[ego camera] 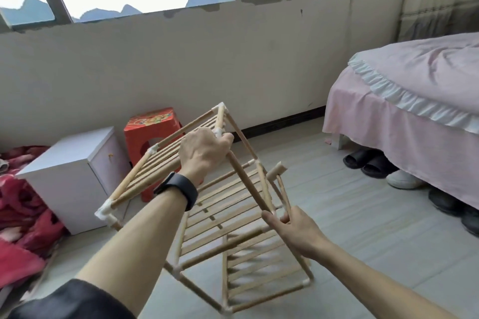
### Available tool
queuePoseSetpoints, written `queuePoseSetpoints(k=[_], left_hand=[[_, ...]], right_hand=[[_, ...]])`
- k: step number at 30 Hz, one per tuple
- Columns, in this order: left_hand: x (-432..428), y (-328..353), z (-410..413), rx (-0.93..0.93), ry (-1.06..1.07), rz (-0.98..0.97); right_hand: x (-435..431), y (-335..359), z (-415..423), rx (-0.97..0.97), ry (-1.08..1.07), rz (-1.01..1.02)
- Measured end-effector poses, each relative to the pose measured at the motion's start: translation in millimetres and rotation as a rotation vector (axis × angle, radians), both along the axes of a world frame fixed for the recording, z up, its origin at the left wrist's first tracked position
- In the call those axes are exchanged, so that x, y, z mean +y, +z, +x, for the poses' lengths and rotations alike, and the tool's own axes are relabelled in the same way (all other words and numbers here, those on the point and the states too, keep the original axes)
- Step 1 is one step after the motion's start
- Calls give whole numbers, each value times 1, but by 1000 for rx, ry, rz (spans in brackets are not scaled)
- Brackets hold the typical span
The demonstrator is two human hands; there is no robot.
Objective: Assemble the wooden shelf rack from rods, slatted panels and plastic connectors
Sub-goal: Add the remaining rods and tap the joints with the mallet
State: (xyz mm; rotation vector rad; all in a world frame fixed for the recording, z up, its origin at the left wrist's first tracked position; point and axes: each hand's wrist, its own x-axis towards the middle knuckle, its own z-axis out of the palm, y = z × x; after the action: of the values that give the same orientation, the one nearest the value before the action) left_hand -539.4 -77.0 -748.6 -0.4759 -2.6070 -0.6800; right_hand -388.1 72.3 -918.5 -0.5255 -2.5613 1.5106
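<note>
Pale wooden rack [233, 204] of slatted shelves, round rods and white plastic corner connectors [105, 211] hung tilted above the tiled floor [363, 215]; left hand [204, 150] gripped its top rod, right hand [298, 230] pinched a side rod.

on the rack [223, 206], the lowest slatted panel [261, 273] is smeared by blur. the left hand [202, 150] covers most of a connector [219, 133] at the rack's top. right of the rack, the bed [414, 72] runs off frame.
</note>
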Motion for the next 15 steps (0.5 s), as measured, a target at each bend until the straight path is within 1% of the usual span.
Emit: queuePoseSetpoints(k=[3,5,7,11,15], left_hand=[[-21,3,-12,-54,69,111],[-37,-7,-17,-107,87,195],[-55,-26,-19,-165,102,279],[-90,-72,-17,-264,123,440],[-120,-111,-16,-346,162,578]], right_hand=[[4,-3,-9,59,-53,58],[8,-3,-15,95,-141,171],[15,-4,-22,116,-197,210],[31,-12,-30,40,-182,223],[38,-28,-33,-65,-102,361]])
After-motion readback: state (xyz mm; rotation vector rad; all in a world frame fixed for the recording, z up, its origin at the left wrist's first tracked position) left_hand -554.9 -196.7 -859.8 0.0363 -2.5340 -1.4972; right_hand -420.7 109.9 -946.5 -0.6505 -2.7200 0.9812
